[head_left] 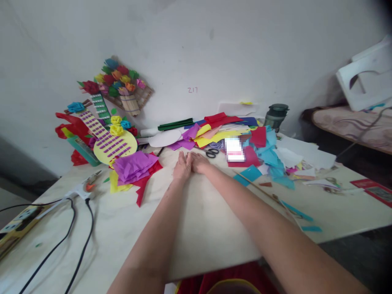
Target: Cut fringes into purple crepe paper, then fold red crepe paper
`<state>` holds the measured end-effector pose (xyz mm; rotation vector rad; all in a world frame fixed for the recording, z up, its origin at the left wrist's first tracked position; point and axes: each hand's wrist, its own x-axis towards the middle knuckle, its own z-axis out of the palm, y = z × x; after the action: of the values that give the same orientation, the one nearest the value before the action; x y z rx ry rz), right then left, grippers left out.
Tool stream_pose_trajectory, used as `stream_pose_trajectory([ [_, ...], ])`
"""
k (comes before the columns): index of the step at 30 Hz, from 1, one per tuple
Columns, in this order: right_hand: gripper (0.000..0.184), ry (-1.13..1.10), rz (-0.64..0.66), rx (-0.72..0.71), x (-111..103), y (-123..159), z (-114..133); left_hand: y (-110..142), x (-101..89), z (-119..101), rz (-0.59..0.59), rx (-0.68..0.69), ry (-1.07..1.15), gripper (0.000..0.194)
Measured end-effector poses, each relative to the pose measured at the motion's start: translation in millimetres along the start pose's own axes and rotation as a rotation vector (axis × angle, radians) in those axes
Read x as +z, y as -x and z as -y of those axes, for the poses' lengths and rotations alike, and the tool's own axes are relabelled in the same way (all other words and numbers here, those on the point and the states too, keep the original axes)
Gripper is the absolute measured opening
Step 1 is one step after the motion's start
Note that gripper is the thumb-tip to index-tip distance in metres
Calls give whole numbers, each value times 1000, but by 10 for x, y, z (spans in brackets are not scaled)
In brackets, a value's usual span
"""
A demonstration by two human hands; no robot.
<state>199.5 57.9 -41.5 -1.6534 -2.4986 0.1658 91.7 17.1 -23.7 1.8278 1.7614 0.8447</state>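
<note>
My left hand (183, 167) and my right hand (199, 163) rest together on the table, their inner edges meeting. The fingers of both look stretched forward, and I see nothing held in either. Just right of my right hand lie dark-handled scissors (212, 153). White paper or card (167, 139) and purple crepe paper (181, 145) lie just beyond my fingertips. To the left is another purple crepe paper stack (134, 166) over red paper (141, 192). What lies beneath my palms is hidden.
Glue guns (84, 190) with black cords lie left. Paper-flower crafts (115, 143) lean against the wall. Colored paper (219, 119) is piled behind. A dark bottle (276, 116) stands back right. A wooden stick (254, 183) and blue strips (310, 228) lie right.
</note>
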Motion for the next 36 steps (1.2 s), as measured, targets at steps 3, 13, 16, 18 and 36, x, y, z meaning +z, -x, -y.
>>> stream_pose_trajectory([
  [3,61,-3,0,48,6,-117,-37,14,4,1,-3,8,0,76],
  [13,60,11,-16,205,-93,-274,-51,15,-6,33,2,19,48,77],
  [16,61,16,-26,259,-89,-241,-10,6,-8,46,2,9,68,76],
  [18,60,34,-47,317,-91,-208,33,-5,-1,58,-5,0,87,77],
  [36,62,-9,-46,180,44,-108,6,-6,18,56,-8,-9,96,76],
])
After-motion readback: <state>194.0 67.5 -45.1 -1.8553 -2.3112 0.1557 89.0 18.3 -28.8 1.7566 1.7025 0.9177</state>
